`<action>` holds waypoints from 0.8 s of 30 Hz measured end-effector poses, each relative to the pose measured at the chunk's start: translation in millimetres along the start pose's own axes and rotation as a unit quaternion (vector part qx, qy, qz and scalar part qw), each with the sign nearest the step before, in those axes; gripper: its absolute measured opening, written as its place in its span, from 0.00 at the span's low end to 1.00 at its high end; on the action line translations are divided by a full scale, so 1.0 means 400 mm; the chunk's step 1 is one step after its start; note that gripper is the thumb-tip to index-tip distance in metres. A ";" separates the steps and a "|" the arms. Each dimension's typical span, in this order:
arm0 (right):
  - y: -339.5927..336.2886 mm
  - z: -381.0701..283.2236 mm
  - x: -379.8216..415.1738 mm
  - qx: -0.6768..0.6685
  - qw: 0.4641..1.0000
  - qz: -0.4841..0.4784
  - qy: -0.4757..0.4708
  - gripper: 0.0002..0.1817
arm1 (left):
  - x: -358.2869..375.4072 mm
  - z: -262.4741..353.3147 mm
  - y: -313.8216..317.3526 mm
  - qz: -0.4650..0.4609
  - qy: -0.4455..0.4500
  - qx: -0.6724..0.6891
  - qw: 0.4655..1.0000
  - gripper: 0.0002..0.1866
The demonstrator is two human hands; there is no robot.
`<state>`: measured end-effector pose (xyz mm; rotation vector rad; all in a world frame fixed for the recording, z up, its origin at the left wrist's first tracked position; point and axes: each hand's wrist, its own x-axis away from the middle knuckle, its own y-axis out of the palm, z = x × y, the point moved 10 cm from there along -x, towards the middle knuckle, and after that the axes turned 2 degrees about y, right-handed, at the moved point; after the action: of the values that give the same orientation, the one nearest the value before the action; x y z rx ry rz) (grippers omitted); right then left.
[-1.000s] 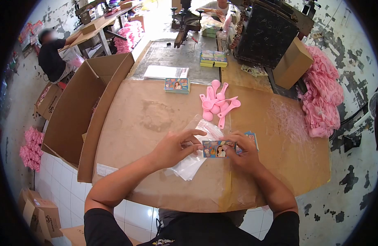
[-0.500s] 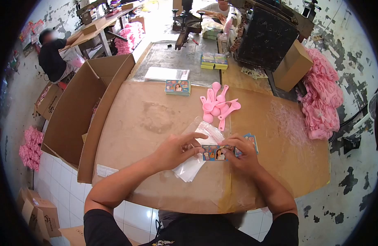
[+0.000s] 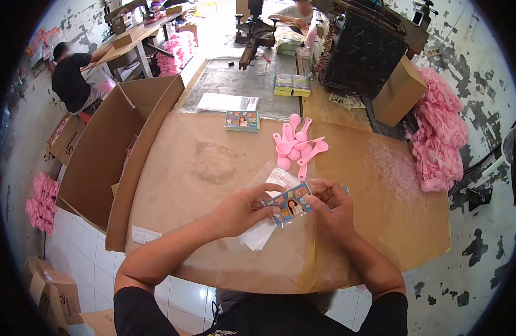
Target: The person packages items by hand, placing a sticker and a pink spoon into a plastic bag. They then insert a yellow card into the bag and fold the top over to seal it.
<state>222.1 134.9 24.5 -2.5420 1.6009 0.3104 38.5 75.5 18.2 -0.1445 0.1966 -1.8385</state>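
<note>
A blue printed card (image 3: pixel 294 206) with a picture of a person is tilted up at its right end, held between my two hands. Clear plastic shows along its lower edge. My left hand (image 3: pixel 244 213) is closed on the card's left end, thumb on the front. My right hand (image 3: pixel 334 211) has its thumb at the card's right end, fingers curled behind. Beneath lie clear plastic bags (image 3: pixel 259 236), partly hidden by my left hand. More cards lie behind my right hand, mostly hidden. Just beyond the bags is a pile of pink measuring spoons (image 3: pixel 296 147).
A stack of cards (image 3: pixel 243 121) and flat plastic bags (image 3: pixel 227 102) lie farther back, with more card stacks (image 3: pixel 292 84). A large open cardboard box (image 3: pixel 151 131) stands left. Pink bundles (image 3: pixel 437 134) hang right, beside a black machine (image 3: pixel 361 50). Two people sit farther off.
The card has turned from level to tilted, its right end raised. My right hand's fingers have shifted upward and curled away from the card's front.
</note>
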 end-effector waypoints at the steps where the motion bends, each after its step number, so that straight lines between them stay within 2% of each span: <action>1: 0.007 0.000 0.001 0.034 0.999 -0.023 -0.009 0.24 | -0.002 -0.002 -0.005 0.017 0.019 0.016 1.000 0.23; 2: 0.012 0.005 0.005 0.069 0.996 -0.045 -0.017 0.22 | -0.003 0.001 -0.012 0.033 0.037 0.032 0.998 0.23; 6: 0.085 -0.051 0.023 0.205 0.968 -0.125 -0.073 0.16 | 0.001 0.000 -0.003 0.021 0.014 0.022 0.999 0.22; 9: 0.094 -0.033 0.024 0.192 0.972 -0.131 -0.032 0.13 | 0.000 0.004 0.008 0.012 0.009 0.015 1.000 0.22; 15: 0.042 -0.027 0.014 0.167 0.985 -0.047 -0.006 0.12 | -0.004 -0.015 0.017 -0.010 0.001 -0.013 1.000 0.20; 18: 0.084 -0.076 0.014 0.197 0.970 -0.105 -0.091 0.12 | -0.001 -0.011 0.017 -0.006 0.000 -0.020 1.000 0.18; 21: 0.107 -0.073 0.025 0.211 0.961 -0.149 -0.099 0.12 | -0.002 0.002 0.022 -0.004 0.030 -0.045 0.999 0.17; 24: 0.098 -0.050 0.021 0.191 0.970 -0.145 -0.051 0.11 | 0.000 0.008 0.023 -0.016 0.023 -0.069 0.997 0.18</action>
<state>192.5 106.5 42.1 -2.3684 1.1037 0.0876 47.9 72.9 19.5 -0.2025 0.3554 -1.8604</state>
